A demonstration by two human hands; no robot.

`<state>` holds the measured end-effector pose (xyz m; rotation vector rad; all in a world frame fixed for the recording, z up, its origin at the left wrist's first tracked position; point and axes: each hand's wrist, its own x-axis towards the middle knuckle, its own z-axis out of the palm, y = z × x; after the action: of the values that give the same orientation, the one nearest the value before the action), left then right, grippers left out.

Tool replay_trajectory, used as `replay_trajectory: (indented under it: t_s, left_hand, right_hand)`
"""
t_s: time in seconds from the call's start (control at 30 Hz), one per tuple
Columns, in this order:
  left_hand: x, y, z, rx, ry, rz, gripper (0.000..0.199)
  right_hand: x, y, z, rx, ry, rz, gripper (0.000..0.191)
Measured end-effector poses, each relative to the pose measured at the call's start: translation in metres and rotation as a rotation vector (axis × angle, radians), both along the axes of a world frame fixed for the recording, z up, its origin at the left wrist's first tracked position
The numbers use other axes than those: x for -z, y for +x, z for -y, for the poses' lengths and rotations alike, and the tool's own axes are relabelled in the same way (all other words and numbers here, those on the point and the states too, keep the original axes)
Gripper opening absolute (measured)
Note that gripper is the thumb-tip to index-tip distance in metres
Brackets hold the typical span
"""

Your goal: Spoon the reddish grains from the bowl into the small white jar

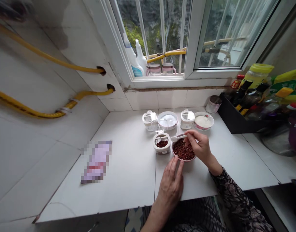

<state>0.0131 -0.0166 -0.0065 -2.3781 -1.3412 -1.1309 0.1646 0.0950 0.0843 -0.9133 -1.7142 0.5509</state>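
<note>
right hand (198, 145) pinching a spoon (176, 138) over a bowl (188, 160) of red-brown grains (183, 149), left hand (171, 183) unclenched, fingertips at its near rim, jar (162, 150) of similar grains beside it, white-filled dish (167, 129) behind

I hold a white spoon (177, 138) over my upright bowl (186, 160) of reddish-brown grains (183, 149); a jar (160, 149) holding some stands just beside.

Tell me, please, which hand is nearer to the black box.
Right. The right hand is left of the black box; the left hand is farther left, at the front bowl.
</note>
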Motion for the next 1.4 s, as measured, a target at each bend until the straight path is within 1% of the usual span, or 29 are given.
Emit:
replay_trajectory:
  t_s: [0.1,0.2,0.27,0.33,0.43,0.57,0.73,0.9,0.97,1.03,1.17,1.23,1.3,1.37,1.4]
  left_hand:
    - [0.000,0.000,0.001,0.005,-0.012,-0.008,0.069]
    - [0.000,-0.001,0.001,0.004,-0.012,-0.004,0.068]
    - [-0.001,-0.001,0.002,0.000,-0.012,-0.005,0.068]
    - [-0.002,-0.001,0.002,-0.001,-0.018,-0.011,0.067]
    - [-0.003,-0.002,0.002,-0.005,-0.027,-0.023,0.067]
    - [-0.003,-0.001,0.002,-0.016,-0.024,-0.028,0.067]
    - [-0.001,-0.001,0.003,-0.012,-0.040,-0.031,0.067]
    - [-0.001,-0.001,0.002,-0.010,-0.033,-0.023,0.067]
    - [-0.001,-0.001,0.002,-0.006,-0.031,-0.020,0.067]
    - [-0.001,-0.001,0.002,-0.006,-0.029,-0.020,0.068]
    - [0.001,-0.001,0.001,-0.005,-0.019,-0.018,0.069]
    - [0.001,-0.001,0.000,-0.003,-0.008,-0.012,0.070]
    - [0.001,-0.001,0.000,-0.002,0.000,-0.004,0.071]
    - [0.001,0.000,0.000,-0.003,0.006,0.002,0.071]
    - [0.001,0.000,0.000,-0.003,0.006,0.003,0.070]
  right_hand:
    - [0.002,0.008,-0.005,-0.022,-0.143,0.047,0.016]
    - [0.005,0.007,-0.006,-0.076,-0.228,0.151,0.019]
    - [0.006,0.004,-0.005,-0.106,-0.280,0.171,0.018]
    - [0.005,0.002,-0.004,-0.109,-0.344,0.127,0.018]
    - [0.005,0.003,-0.005,-0.084,-0.455,-0.007,0.019]
    - [0.005,0.008,-0.009,-0.071,-0.559,-0.166,0.027]
    - [0.004,0.010,-0.012,-0.089,-0.625,-0.271,0.034]
    - [0.004,0.012,-0.014,-0.080,-0.645,-0.291,0.039]
    - [0.002,0.011,-0.015,-0.071,-0.632,-0.302,0.041]
    - [0.000,0.008,-0.015,-0.050,-0.580,-0.323,0.041]
    - [-0.005,-0.009,-0.007,-0.015,-0.380,-0.327,0.035]
    - [-0.005,-0.018,-0.002,-0.027,-0.240,-0.231,0.027]
    - [-0.004,-0.024,0.002,-0.079,-0.087,-0.062,0.021]
    - [-0.003,-0.025,0.005,-0.134,0.032,0.076,0.020]
    - [-0.003,-0.024,0.005,-0.139,0.061,0.107,0.020]
